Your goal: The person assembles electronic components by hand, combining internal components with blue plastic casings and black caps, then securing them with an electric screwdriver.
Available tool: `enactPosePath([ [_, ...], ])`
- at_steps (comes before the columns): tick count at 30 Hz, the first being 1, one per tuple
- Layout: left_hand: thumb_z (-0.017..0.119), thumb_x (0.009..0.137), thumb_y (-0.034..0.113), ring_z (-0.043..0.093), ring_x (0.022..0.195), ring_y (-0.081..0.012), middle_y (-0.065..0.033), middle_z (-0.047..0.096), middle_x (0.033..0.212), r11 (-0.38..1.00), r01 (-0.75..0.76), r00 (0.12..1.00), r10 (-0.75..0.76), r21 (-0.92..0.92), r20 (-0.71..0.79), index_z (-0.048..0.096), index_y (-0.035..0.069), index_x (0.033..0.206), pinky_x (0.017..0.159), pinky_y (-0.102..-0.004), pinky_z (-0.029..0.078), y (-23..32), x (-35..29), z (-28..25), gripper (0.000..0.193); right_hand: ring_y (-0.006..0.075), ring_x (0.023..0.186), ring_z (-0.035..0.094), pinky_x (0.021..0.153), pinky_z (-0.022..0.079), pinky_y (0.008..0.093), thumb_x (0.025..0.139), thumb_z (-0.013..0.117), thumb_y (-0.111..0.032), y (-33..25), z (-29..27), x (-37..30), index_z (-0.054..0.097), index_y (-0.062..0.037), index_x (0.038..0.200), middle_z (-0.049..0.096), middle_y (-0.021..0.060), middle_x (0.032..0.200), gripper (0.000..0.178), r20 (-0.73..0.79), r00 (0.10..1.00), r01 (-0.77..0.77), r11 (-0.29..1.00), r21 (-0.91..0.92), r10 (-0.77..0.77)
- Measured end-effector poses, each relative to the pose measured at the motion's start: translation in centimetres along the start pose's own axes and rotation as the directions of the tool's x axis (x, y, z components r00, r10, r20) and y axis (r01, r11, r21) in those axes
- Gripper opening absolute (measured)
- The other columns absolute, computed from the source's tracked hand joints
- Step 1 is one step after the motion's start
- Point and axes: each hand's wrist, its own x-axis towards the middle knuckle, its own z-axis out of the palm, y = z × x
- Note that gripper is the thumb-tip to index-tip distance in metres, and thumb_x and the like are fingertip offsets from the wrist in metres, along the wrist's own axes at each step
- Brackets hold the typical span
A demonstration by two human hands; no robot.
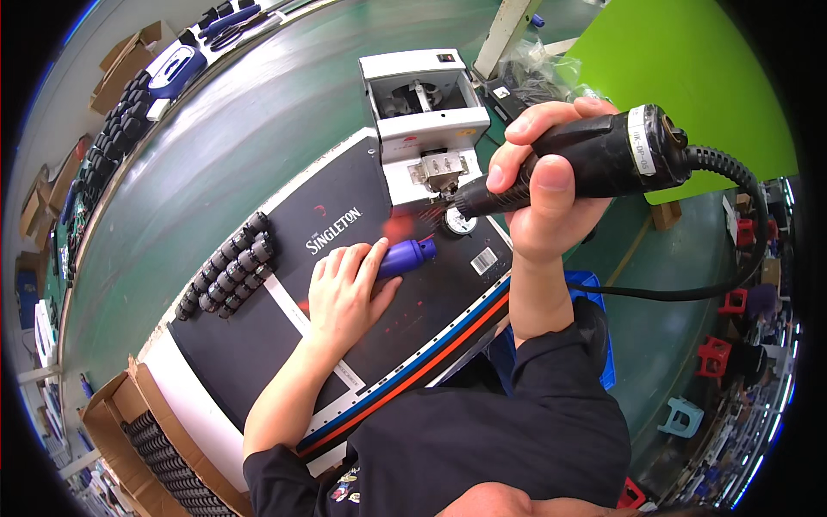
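Near the desk's front edge, on the black mat (258,345), the left hand (345,293) pressed down flat on a purple cylindrical part (405,257), fingers closed over it. Farther back, the right hand (543,189) wrapped fully around a black electric screwdriver (594,159), its tip at the white screw feeder (426,112). Judging by this, keeping the bit square in the feeder's outlet would pick 1 screw cleanly.
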Motion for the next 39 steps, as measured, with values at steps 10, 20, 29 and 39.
enactPosePath([
  [10, 0.08, 0.082, 0.023, 0.061, 0.102, -0.0273, -0.0077, 0.063, 0.112, 1.0, 0.005, 1.0, -0.005, -0.023, -0.008, 0.066, 0.008, 0.128, 0.088, -0.0394, 0.047, 0.1, -0.1, 0.0, 0.05, 0.0153, 0.083, 0.063, 0.074, 0.053, 0.03, 0.09, 0.077, -0.005, 0.0, 1.2, -2.6, 0.041, 0.002, 0.135, 0.066, 0.017, 0.1, 0.058, 0.196, 0.972, -0.147, 0.987, 0.059, 0.133],
  [20, 0.08, 0.08, 0.022, 0.06, 0.105, -0.0287, -0.0075, 0.062, 0.114, 1.0, -0.003, 1.0, 0.003, -0.027, -0.005, 0.066, 0.008, 0.121, 0.089, -0.0412, 0.046, 0.6, -0.2, -0.2, 0.046, 0.0165, 0.06, 0.064, 0.057, 0.054, 0.0284, 0.091, 0.08, -0.026, 0.0, 1.9, -3.5, 0.039, -0.0025, 0.134, 0.066, 0.0188, 0.091, 0.064, 0.155, 0.958, -0.236, 0.97, -0.057, 0.242],
  [29, 0.08, 0.081, 0.023, 0.058, 0.103, -0.0264, -0.0055, 0.062, 0.114, 0.999, -0.013, 1.0, 0.012, -0.038, -0.003, 0.066, 0.01, 0.122, 0.085, -0.0394, 0.046, 0.1, -0.2, 0.0, 0.046, 0.0169, 0.058, 0.061, 0.051, 0.054, 0.0292, 0.092, 0.077, -0.011, 1.1, 0.6, -4.7, 0.038, -0.0067, 0.132, 0.061, 0.0139, 0.082, 0.056, 0.38, 0.913, -0.084, 0.981, -0.178, 0.147],
  [39, 0.079, 0.081, 0.02, 0.06, 0.109, -0.0293, -0.0085, 0.064, 0.118, 0.997, -0.052, 0.998, 0.054, -0.049, 0.038, 0.063, 0.01, 0.125, 0.092, -0.0434, 0.047, 0.0, -0.4, -0.3, 0.049, 0.0142, 0.071, 0.066, 0.061, 0.053, 0.0255, 0.091, 0.08, -0.029, 0.9, -0.2, -4.9, 0.034, 0.0029, 0.144, 0.064, 0.0196, 0.111, 0.077, 0.214, 0.936, -0.306, 0.947, 0.098, 0.281],
])
